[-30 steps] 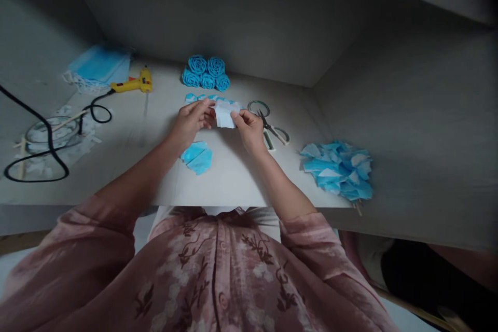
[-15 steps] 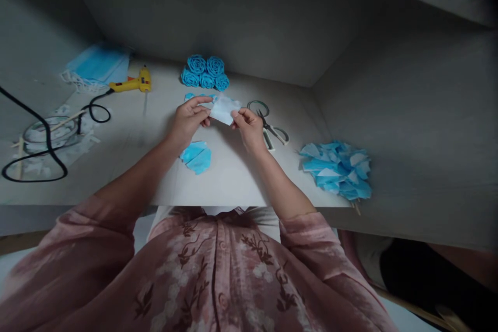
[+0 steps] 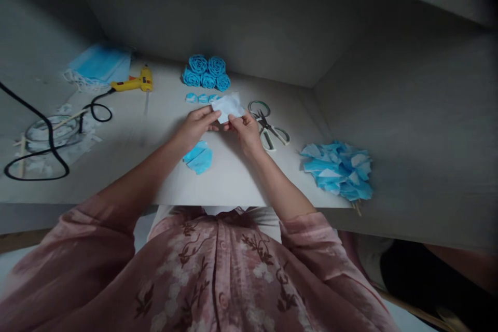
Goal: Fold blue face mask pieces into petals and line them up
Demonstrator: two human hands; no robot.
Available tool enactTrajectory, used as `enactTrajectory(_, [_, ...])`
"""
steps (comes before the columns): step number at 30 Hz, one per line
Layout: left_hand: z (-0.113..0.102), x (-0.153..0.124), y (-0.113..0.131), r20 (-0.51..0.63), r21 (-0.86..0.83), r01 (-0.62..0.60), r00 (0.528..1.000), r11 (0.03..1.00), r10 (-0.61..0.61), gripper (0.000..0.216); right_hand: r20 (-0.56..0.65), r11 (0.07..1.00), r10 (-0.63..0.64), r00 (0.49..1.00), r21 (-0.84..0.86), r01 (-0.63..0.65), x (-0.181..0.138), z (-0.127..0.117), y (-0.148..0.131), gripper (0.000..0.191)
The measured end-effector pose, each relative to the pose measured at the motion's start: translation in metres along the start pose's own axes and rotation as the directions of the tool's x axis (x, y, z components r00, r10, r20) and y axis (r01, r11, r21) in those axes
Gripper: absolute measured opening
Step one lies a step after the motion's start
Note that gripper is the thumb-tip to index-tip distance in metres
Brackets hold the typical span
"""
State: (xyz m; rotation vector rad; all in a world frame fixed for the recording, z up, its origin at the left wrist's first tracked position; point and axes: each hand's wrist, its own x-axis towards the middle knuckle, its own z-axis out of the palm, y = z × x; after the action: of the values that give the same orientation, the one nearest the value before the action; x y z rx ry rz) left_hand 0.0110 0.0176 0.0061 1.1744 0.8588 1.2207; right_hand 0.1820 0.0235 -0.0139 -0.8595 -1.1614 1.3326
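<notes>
Left hand [image 3: 196, 127] and right hand [image 3: 248, 132] moved closer together, fingers [image 3: 235, 122] pinching the white sheet [image 3: 229, 104] at its near edge.

words: none I can read from here | numbers: none I can read | signs: none I can read | yellow glue gun [image 3: 134, 84]: little dark patch on its handle, too small for me to tell if it has letters
</notes>
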Motion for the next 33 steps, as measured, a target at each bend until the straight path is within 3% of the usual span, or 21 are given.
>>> enactTrajectory(3, [-0.004, 0.002, 0.002, -0.131, 0.015, -0.007, 0.991, 1.0, 0.009, 0.031, 0.082, 0.996, 0.025, 0.996, -0.092, -0.018, 0.0, 0.0, 0.0, 0.06])
enactTrajectory(7, [-0.007, 0.004, 0.007, -0.216, 0.095, 0.006, 0.976, 0.995, 0.015, 0.028, 0.08, 0.991, -0.012, 0.997, -0.132, 0.022, 0.005, -0.006, -0.003, 0.073])
enactTrajectory(16, [-0.002, -0.001, 0.013, -0.149, 0.247, 0.001, 0.988, 0.969, 0.037, 0.03, 0.071, 0.971, -0.077, 0.994, -0.223, 0.091, 0.009, -0.016, -0.008, 0.06])
enactTrajectory(22, [-0.006, 0.0, 0.012, -0.087, 0.192, -0.026, 0.995, 0.981, 0.043, 0.019, 0.044, 0.973, -0.086, 0.995, -0.213, 0.093, 0.011, -0.015, -0.008, 0.052])
enactTrajectory(26, [-0.007, 0.002, 0.011, -0.102, 0.13, -0.028, 0.994, 0.991, 0.042, 0.025, 0.042, 0.979, -0.074, 0.996, -0.188, 0.081, 0.009, -0.014, -0.01, 0.051])
enactTrajectory(33, [-0.006, 0.003, 0.011, -0.133, 0.088, -0.071, 0.988, 0.994, 0.083, 0.017, 0.013, 0.989, -0.066, 0.998, -0.128, 0.068, 0.007, -0.016, -0.017, 0.031])
